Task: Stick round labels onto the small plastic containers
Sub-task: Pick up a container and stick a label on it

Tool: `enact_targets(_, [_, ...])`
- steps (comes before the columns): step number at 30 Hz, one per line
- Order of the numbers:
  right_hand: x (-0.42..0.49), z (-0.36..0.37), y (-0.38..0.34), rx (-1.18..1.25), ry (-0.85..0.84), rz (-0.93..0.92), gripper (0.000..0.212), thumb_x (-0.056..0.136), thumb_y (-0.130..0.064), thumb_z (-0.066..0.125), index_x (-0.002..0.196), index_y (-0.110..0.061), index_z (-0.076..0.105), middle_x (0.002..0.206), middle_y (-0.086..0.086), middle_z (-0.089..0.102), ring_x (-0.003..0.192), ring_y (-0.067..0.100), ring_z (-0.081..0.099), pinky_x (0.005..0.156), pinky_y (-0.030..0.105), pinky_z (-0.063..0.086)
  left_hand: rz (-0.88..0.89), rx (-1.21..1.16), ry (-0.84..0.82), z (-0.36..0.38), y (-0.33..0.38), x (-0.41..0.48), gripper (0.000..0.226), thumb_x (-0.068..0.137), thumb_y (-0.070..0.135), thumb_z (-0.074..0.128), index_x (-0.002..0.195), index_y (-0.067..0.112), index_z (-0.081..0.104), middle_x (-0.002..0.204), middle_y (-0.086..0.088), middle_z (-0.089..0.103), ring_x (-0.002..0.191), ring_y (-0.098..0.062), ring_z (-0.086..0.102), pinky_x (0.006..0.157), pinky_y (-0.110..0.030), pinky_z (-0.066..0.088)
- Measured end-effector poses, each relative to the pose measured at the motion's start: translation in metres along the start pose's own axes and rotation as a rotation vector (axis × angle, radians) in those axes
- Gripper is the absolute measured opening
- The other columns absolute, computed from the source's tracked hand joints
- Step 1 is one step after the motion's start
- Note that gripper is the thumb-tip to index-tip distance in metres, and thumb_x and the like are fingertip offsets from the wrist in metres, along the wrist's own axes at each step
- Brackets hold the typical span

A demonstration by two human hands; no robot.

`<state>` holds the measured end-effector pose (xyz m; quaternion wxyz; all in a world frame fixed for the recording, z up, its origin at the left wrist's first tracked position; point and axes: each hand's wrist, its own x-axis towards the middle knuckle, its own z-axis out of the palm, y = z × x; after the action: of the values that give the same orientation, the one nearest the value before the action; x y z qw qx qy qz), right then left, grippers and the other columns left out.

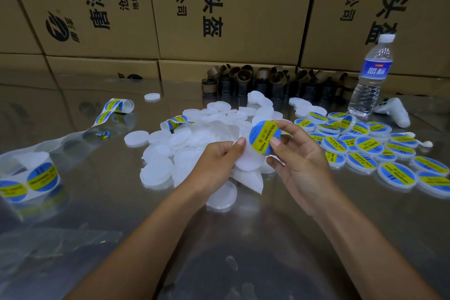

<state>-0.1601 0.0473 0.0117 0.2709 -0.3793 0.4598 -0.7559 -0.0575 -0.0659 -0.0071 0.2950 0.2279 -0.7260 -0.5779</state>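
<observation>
Just below-left of the grip of the right hand (299,158), which pinches the round label (264,137) by its rim, the left hand (214,163) clasps a bare container (248,162), close under the label.

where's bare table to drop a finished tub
Bare table between the label roll and the plain pile, and at the near right below the labelled tubs. Crowded: the pile in the middle, the tubs at right.

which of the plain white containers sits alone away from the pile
The round white plastic container alone towards the cardboard boxes, right of the curled blue-and-yellow label strip; the other plain ones crowd together in the central heap.
</observation>
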Motion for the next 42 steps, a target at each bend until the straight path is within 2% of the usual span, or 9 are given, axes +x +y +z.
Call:
enact_targets(2, [-0.0005,-0.0002,0.0014,-0.075,-0.016,-0.012,0.033,0.089,-0.002,0.055,0.087,-0.030,0.071,0.075,-0.011,0.062,0.069,0.004,0.057,0.062,0.017,0.047,0.000,0.021,-0.008,-0.0002,0.0004,0.0005,0.040,0.099,0.033,0.042,0.086,0.009,0.071,0.083,-0.005,0.064,0.071,-0.007,0.054,0.064,-0.013,0.044])
enact_targets(5, [-0.0015,-0.0001,0.0017,-0.169,-0.045,-0.038,0.041,0.090,-0.002,0.054,0.085,-0.037,0.074,0.085,-0.003,0.056,0.070,0.003,0.054,0.063,0.016,0.046,0.001,0.069,-0.056,-0.0005,-0.0001,0.0007,0.043,0.101,0.034,0.040,0.095,0.003,0.069,0.084,-0.009,0.060,0.078,-0.015,0.050,0.074,-0.027,0.042])
enact_targets(9, [-0.0025,0.0018,0.0007,-0.263,-0.030,-0.076,0.038,0.089,0.001,0.055,0.094,-0.033,0.070,0.084,-0.002,0.054,0.065,0.003,0.048,0.067,0.020,0.041,-0.035,0.050,-0.088,-0.0003,0.0013,0.0011,0.036,0.100,0.033,0.042,0.082,0.026,0.072,0.082,0.008,0.070,0.077,-0.005,0.060,0.085,-0.029,0.046])
enact_targets(11, [-0.0025,0.0028,-0.0005,-0.257,-0.017,-0.083,0.037,0.088,0.005,0.054,0.100,-0.028,0.067,0.078,-0.004,0.054,0.063,0.001,0.051,0.065,0.015,0.044,-0.058,0.029,-0.103,0.0000,0.0025,0.0024,0.028,0.088,0.032,0.047,0.085,0.019,0.070,0.085,0.000,0.067,0.081,-0.011,0.058,0.088,-0.033,0.045])
enact_targets(15, [-0.0021,0.0024,-0.0026,-0.227,0.009,-0.092,0.038,0.085,0.010,0.056,0.105,-0.022,0.064,0.073,-0.006,0.057,0.066,-0.003,0.055,0.066,0.012,0.047,-0.063,0.013,-0.121,-0.0006,0.0035,0.0030,0.039,0.079,0.027,0.044,0.094,-0.002,0.065,0.087,-0.010,0.060,0.083,-0.017,0.052,0.089,-0.038,0.043])
enact_targets(20, [-0.0016,0.0018,-0.0030,-0.219,0.019,-0.092,0.036,0.082,0.010,0.061,0.101,-0.021,0.065,0.071,-0.005,0.063,0.067,-0.001,0.060,0.065,0.012,0.048,-0.039,-0.012,-0.123,-0.0017,0.0016,0.0021,0.042,0.083,0.036,0.042,0.096,0.005,0.068,0.103,-0.025,0.063,0.090,-0.025,0.055,0.094,-0.041,0.043])
enact_targets(26, [-0.0013,0.0001,-0.0024,-0.236,0.053,-0.111,0.033,0.079,0.007,0.067,0.095,-0.022,0.066,0.069,-0.008,0.068,0.069,0.003,0.061,0.067,0.014,0.050,-0.074,0.009,-0.069,-0.0016,-0.0053,0.0030,0.050,0.099,0.047,0.034,0.095,0.013,0.071,0.108,-0.017,0.068,0.110,-0.040,0.057,0.105,-0.051,0.038])
enact_targets(32, [-0.0018,0.0017,-0.0012,-0.275,0.057,-0.128,0.032,0.077,0.007,0.069,0.091,-0.022,0.066,0.069,-0.009,0.071,0.069,0.002,0.064,0.069,0.014,0.051,-0.064,0.037,-0.079,-0.0004,-0.0015,0.0001,0.054,0.083,0.059,0.034,0.086,0.021,0.073,0.104,-0.012,0.070,0.108,-0.036,0.058,0.105,-0.048,0.039])
enact_targets(42, [-0.0014,0.0025,0.0006,-0.339,0.110,-0.164,0.031,0.075,0.005,0.072,0.086,-0.024,0.068,0.073,-0.005,0.070,0.072,0.009,0.065,0.074,0.020,0.054,-0.057,0.047,-0.105,0.0001,-0.0021,0.0004,0.050,0.086,0.059,0.035,0.086,0.026,0.073,0.102,-0.005,0.071,0.107,-0.031,0.061,0.105,-0.046,0.040])
